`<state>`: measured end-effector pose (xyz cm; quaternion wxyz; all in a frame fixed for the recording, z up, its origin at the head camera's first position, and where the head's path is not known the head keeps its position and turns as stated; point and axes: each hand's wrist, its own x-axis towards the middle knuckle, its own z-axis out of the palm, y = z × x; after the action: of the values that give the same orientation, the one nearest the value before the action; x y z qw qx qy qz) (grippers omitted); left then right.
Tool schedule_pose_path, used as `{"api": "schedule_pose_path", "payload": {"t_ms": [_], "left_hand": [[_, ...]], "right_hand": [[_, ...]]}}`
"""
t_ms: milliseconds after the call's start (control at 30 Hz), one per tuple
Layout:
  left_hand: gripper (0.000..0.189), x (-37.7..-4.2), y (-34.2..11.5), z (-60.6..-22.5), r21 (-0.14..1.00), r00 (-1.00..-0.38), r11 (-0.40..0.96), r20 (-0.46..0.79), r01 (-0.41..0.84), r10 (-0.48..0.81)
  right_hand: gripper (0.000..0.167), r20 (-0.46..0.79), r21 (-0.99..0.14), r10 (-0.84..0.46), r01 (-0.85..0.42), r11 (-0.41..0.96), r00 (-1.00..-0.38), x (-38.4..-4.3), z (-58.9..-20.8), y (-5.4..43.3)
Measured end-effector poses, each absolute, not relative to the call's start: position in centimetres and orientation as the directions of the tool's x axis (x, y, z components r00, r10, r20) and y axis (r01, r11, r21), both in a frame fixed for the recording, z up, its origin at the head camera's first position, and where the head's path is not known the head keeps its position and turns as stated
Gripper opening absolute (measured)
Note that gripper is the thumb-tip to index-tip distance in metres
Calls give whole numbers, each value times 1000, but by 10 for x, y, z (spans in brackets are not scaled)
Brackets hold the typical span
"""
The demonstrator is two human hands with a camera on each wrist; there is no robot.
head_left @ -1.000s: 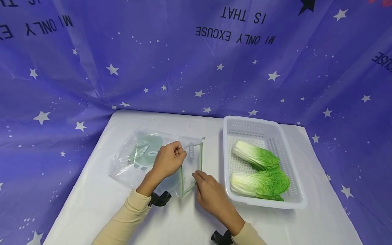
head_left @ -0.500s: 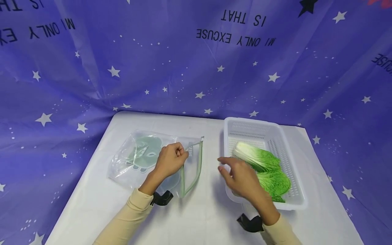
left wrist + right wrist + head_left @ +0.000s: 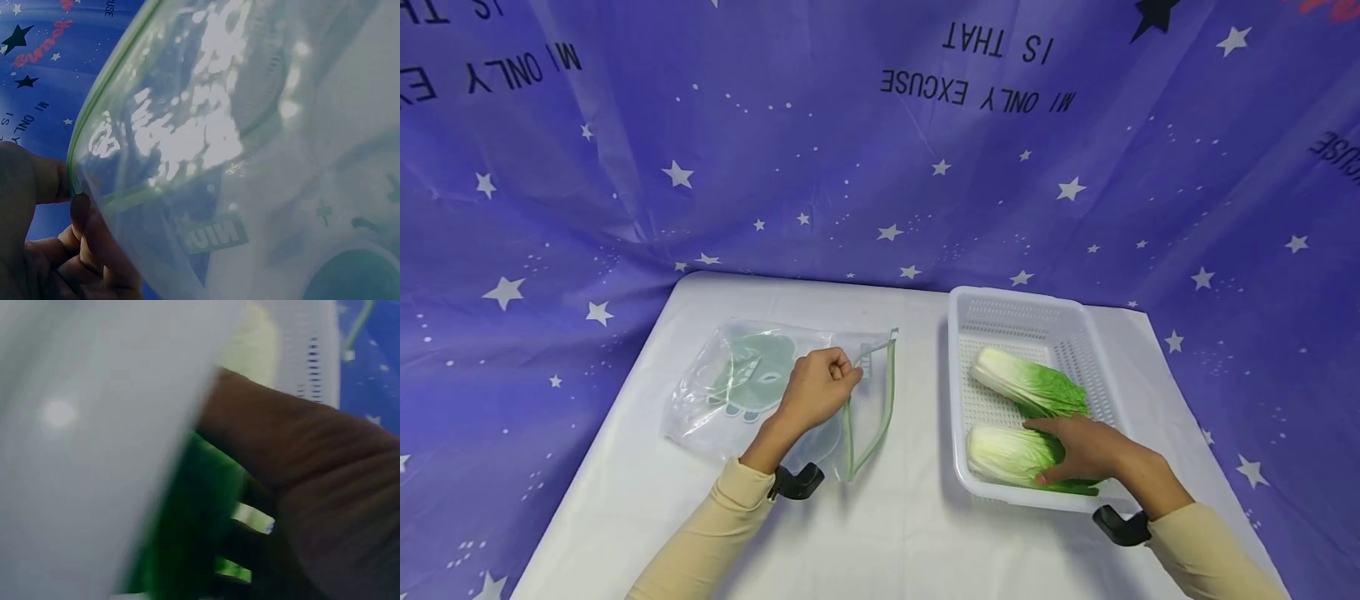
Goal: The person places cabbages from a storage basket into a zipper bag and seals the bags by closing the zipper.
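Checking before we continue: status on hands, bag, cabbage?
Left hand pinches bag, mouth open. Right hand spans nearer cabbage, grip unclear. Basket wall between cabbage and bag.

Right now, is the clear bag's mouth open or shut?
The bag is open: its green rims stand apart, left fingers pinching one.

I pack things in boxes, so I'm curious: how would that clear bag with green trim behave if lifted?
The clear bag is probably floppy, since its film creases and its green trim bows. It is likely light, looking like thin film that the left hand pinches only near its mouth. It may be slippery, given its glossy glare.
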<state>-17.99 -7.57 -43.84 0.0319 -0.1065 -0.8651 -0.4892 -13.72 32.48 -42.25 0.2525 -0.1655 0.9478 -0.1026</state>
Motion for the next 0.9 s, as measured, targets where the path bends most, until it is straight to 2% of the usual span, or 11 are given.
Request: {"api": "schedule_pose_path", "payload": {"t_ms": [67, 167, 300, 500, 667, 900], "left_hand": [[22, -180, -76, -438, 842, -975, 495, 157, 216, 159], [22, -180, -77, -438, 843, -975, 493, 155, 215, 161], [22, -181, -76, -438, 846, -975, 491, 146, 210, 165], [21, -181, -76, -438, 846, -975, 491, 138, 206, 173], [22, -181, -76, -437, 853, -975, 481, 130, 203, 180], [24, -178, -70, -436, 847, -968, 484, 129, 220, 214]], "right_hand": [[89, -458, -284, -355, -244, 927, -815, -135, -425, 329], [85, -420, -327, -369, -241, 914, -829, -134, -427, 333], [78, -284, -350, -405, -299, 888, -869, -132, -417, 335], [82, -120, -361, -403, -338, 869, -907, -129, -378, 325], [76, -72, -367, -441, -387, 846, -895, -130, -353, 298], [70, -79, -360, -503, -446, 820, -861, -137, -347, 250]]}}
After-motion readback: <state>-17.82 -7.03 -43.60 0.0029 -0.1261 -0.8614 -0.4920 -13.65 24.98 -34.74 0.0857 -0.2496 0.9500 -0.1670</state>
